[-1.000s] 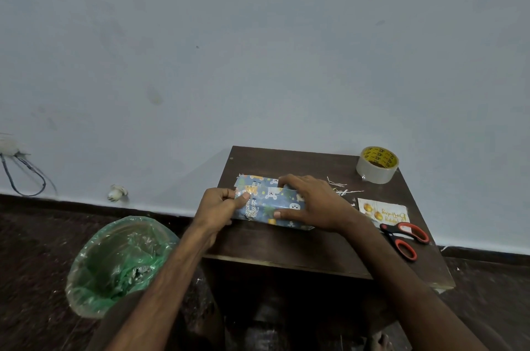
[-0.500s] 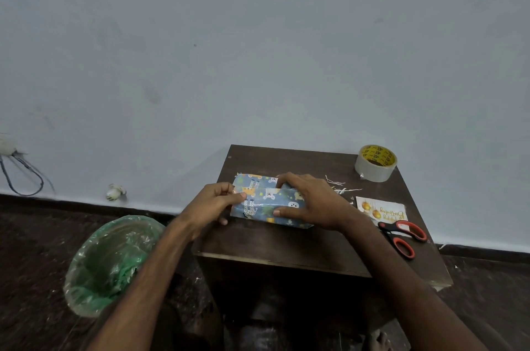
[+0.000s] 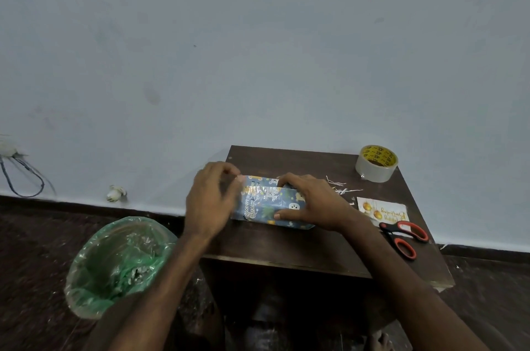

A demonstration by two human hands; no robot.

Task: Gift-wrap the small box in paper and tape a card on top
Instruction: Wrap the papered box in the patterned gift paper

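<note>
The box (image 3: 266, 208) lies on the table (image 3: 286, 248), near its left side. Blue paper with little animals covers all of the box that shows. A shiny strip (image 3: 258, 193) of tape runs over the top and seems to hold the paper shut. So I think the big wrap is done.

The right hand (image 3: 314, 203) holds the box. Its thumb lies along the near side and its fingers bend over the far edge. The left hand (image 3: 210, 201) is at the left end of the box, with bent fingers up by the far corner. It is blurry, so I cannot tell if it pinches the paper there or only touches it. My guess is that this end is being folded in or pressed flat.

The right end is under the right hand (so I cannot see if it is closed).

The card (image 3: 383, 208) lies flat on the table, to the right of the box and apart from it. The scissors (image 3: 404, 237) touch its near edge. The roll (image 3: 376, 163) stands at the far right corner. Thin white scraps (image 3: 339, 187) lie between the roll and the box.

What is left, I think: finish the ends, put the card on top, and tape it down. That part is not yet begun.
</note>
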